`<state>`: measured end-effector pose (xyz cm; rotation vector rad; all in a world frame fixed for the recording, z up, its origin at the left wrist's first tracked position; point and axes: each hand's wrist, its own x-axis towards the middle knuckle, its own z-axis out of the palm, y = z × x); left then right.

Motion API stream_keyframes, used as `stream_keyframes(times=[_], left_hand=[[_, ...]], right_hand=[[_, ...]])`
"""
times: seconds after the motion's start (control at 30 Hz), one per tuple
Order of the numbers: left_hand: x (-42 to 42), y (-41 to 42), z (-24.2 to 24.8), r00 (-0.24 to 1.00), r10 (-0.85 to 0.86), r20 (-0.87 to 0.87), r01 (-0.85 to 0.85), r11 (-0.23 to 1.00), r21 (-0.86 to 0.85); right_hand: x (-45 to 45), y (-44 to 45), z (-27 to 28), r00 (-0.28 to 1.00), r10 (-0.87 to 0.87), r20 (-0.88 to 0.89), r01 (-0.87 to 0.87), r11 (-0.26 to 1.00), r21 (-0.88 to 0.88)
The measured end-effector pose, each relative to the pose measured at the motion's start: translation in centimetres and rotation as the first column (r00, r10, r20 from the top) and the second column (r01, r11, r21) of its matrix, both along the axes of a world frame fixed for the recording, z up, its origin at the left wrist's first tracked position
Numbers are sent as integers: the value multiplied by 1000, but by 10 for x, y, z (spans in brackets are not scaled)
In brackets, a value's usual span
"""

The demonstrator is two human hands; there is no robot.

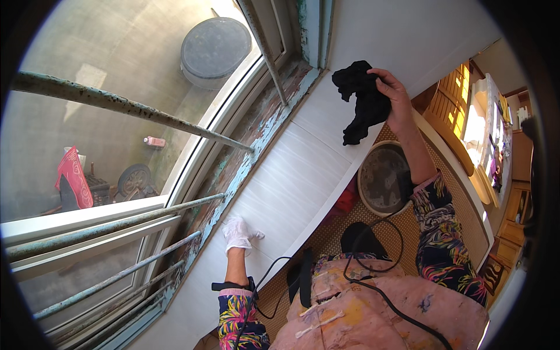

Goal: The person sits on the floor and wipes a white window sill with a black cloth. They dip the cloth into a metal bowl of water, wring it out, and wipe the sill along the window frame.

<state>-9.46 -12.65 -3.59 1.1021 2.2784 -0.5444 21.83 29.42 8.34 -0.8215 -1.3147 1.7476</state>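
My right hand grips a crumpled black cloth by its right side, with the rest hanging over the white tiled window sill. My left hand wears a thin white glove and leans on the sill beside the peeling window frame. Its thumb points away from the fingers, and nothing shows in it. Below my right forearm stands a round bucket of murky grey water with some foam. My sleeve cuts across part of its rim.
Rusty metal bars cross the window on the left. A black cable loops over my stained pink apron. Red fabric lies under the sill's edge, near the bucket. Wooden furniture stands at the far right.
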Motion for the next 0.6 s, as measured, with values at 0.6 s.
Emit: stream_keyframes(times=[0.6], left_hand=[[-1, -2, -7, 1000, -23, -9, 23, 1000, 6]], right_hand=[[-122, -72, -165, 696, -460, 552, -198, 616, 762]])
